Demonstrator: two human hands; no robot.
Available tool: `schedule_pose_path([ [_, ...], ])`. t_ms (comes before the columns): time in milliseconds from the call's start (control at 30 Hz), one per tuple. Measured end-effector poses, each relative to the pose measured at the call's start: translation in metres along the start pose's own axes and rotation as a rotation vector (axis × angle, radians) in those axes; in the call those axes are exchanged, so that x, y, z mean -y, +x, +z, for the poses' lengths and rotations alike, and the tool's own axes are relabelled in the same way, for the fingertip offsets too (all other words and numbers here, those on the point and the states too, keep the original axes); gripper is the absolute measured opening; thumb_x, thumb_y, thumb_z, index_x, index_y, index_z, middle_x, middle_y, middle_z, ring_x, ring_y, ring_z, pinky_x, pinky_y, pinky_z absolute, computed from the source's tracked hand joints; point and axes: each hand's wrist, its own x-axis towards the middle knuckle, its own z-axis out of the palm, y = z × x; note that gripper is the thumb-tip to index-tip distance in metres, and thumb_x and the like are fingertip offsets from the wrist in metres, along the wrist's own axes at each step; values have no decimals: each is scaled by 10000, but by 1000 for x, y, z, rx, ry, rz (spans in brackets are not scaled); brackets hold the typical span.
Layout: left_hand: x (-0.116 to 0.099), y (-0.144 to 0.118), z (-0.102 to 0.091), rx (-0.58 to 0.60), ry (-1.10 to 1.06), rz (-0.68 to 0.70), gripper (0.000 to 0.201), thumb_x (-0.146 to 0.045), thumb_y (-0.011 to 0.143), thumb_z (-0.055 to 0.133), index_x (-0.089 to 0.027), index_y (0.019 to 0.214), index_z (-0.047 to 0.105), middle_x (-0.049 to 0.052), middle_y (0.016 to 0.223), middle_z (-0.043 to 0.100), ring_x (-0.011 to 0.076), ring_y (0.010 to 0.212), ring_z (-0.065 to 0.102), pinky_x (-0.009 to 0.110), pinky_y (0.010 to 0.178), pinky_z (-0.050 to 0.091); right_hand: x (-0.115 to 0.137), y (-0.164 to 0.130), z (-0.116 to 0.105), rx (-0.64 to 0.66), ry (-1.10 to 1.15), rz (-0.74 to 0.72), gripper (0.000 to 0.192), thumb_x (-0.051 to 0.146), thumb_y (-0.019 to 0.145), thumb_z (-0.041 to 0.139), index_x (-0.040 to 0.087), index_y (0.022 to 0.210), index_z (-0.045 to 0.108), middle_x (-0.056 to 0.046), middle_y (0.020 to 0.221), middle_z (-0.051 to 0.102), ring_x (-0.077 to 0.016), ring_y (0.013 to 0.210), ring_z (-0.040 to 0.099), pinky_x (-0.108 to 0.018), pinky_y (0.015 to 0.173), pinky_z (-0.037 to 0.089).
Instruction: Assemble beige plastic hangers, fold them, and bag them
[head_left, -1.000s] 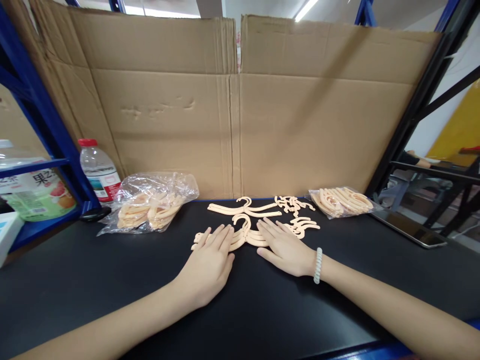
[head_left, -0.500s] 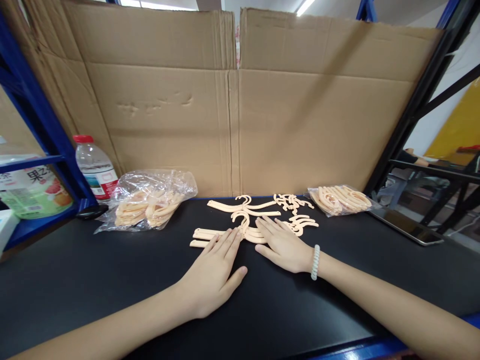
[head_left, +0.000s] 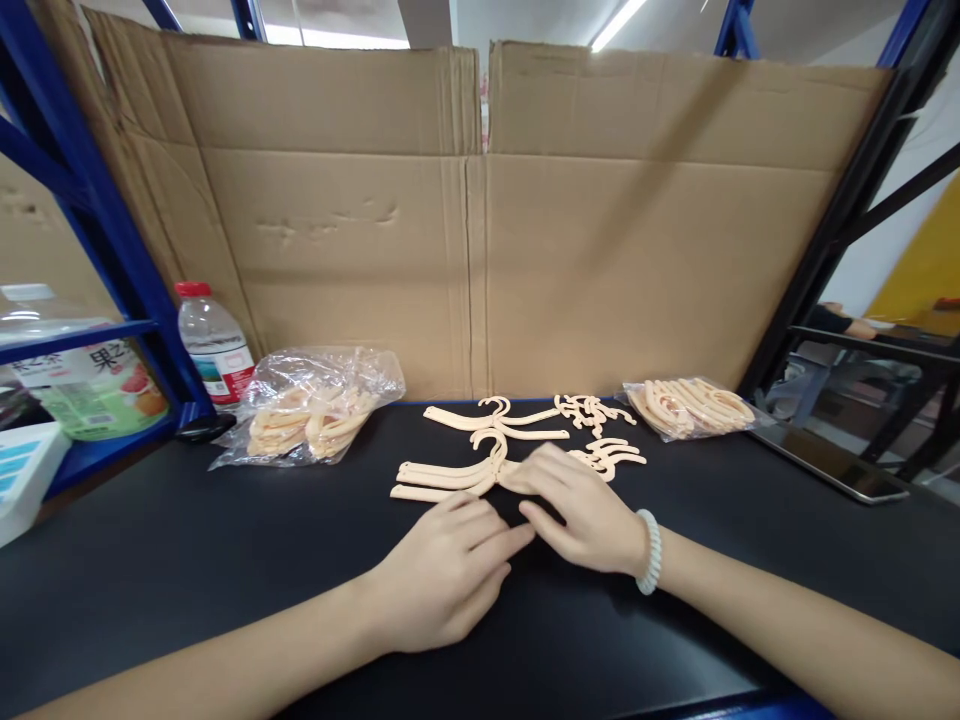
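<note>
- Right hand point(head_left: 581, 510) rests curled on the stacked hangers point(head_left: 450, 475), nearer them; grasp uncertain.
- Stack's long axis runs leftward from it.
- Left hand point(head_left: 450, 570) lies flat, empty, just short.

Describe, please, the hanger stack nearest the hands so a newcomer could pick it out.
Start at the cardboard wall behind the black table. Mid-table, the stack of hangers lies loose under the right hand, just beyond the left hand. Unlike the bagged hangers, it is unwrapped.
</note>
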Motion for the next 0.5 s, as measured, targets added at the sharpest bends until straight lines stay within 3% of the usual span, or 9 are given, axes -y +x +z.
schedule_pose_path([
  [100, -1, 0, -1, -15, 17, 66, 211, -133, 880, 427, -149, 960, 621, 55, 771, 619, 189, 669, 538, 322, 587, 412, 12, -1, 0, 110, 24, -170, 200, 151, 885, 385, 170, 839, 579, -40, 715, 586, -167, 657, 492, -298, 621, 399],
  [200, -1, -3, 0, -34, 50, 101, 179, -135, 868, 439, -151, 836, 615, 47, 714, 589, 183, 617, 496, 324, 535, 349, 16, -2, 0, 173, 69, -216, 157, 153, 861, 399, 174, 825, 550, -26, 698, 565, -152, 627, 463, -278, 592, 370],
  [367, 0, -4, 2, -27, -8, 48, 282, -131, 885, 435, -162, 1139, 555, 30, 749, 601, 178, 637, 520, 309, 555, 364, 9, -3, 2, 159, 126, -146, 50, 171, 811, 463, 191, 817, 509, 2, 693, 546, -133, 610, 452, -254, 578, 348],
  [500, 2, -3, 3, -21, -53, 15, 305, -132, 894, 424, -175, 1181, 520, 29, 779, 620, 175, 649, 545, 301, 580, 389, 6, -4, 2, 174, 154, -99, 52, 167, 828, 457, 197, 812, 496, 15, 686, 530, -119, 597, 442, -242, 571, 339],
])
